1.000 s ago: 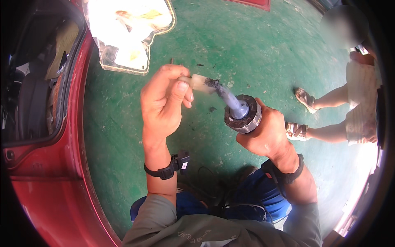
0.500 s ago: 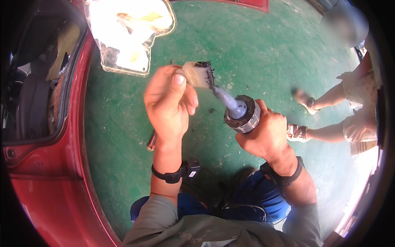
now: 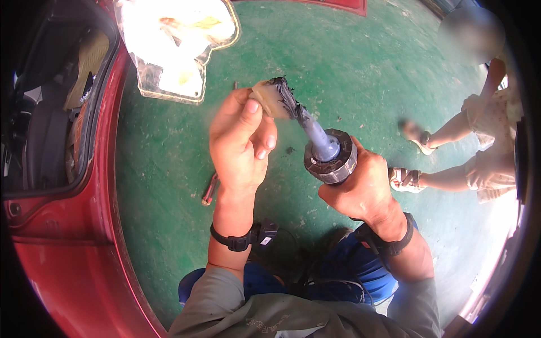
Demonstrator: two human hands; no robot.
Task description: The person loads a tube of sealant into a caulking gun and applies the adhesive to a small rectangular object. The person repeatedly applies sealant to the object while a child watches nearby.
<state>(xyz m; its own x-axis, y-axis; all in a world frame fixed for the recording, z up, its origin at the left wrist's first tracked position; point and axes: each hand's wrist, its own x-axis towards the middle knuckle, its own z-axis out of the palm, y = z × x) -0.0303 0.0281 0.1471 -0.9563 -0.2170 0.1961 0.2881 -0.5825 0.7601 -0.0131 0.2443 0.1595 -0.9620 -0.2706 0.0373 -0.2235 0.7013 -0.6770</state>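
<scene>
My left hand pinches a translucent, pale plastic scraper between thumb and fingers. Black sealant is smeared thickly along its far right edge. My right hand is wrapped round a caulking gun just behind its dark, ribbed front ring; the hand and wrist hide the rest of it. From the ring a bluish-purple nozzle points up and left. Black sealant coats its tip, which meets the smeared edge of the scraper.
A red car body with an open window frame runs along the left. A transparent-edged sheet glares at the upper left. A red-handled screwdriver lies on the green floor. Another person's legs are at the right.
My left hand and the scraper have shifted slightly right, and the scraper is more tilted. The caulking gun has moved a little left. More of the screwdriver shows.
</scene>
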